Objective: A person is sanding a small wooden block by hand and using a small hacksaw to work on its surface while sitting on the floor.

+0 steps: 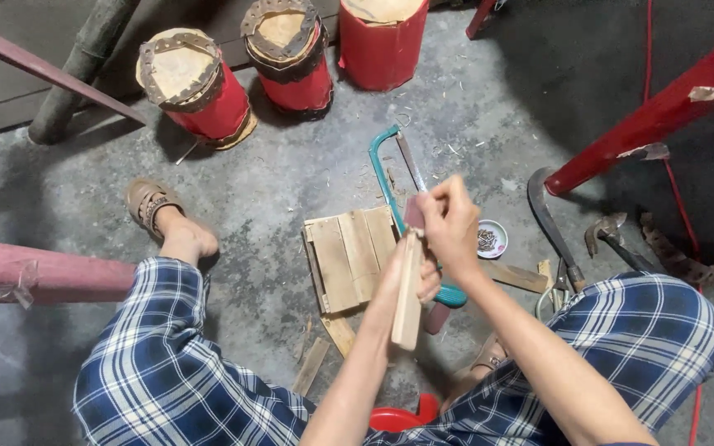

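I see my left hand [402,277] closed around a flat wooden strip [408,293], held upright near frame centre. My right hand [449,225], at one o'clock from the left, pinches a small dark piece [414,212] against the strip's top end. Below them on the concrete floor [291,182] lies a small slatted wooden panel [350,258]. A teal-framed hacksaw [390,177] lies at twelve o'clock from the hands, three red drums [291,62] beyond it.
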